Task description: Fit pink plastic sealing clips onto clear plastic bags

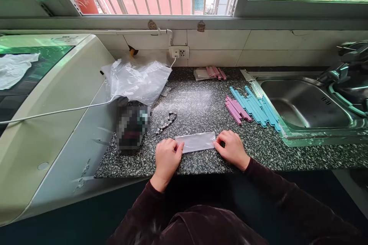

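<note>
A small clear plastic bag (196, 141) lies flat on the speckled dark countertop (201, 103) near its front edge. My left hand (166, 157) pinches the bag's left end with curled fingers. My right hand (232, 148) pinches the right end the same way. Just behind the bag, to the left, lies a beaded bracelet (166, 122). Further right, rows of blue sticks (255, 107) and pink sticks (236, 110) lie side by side on the counter.
A steel sink (304, 103) sits to the right with dark cookware at its far edge. A crumpled clear plastic bag (138, 80), a blurred dark object (132, 127) and a white appliance (43, 122) with a cable are at left. More packets (208, 73) lie by the wall.
</note>
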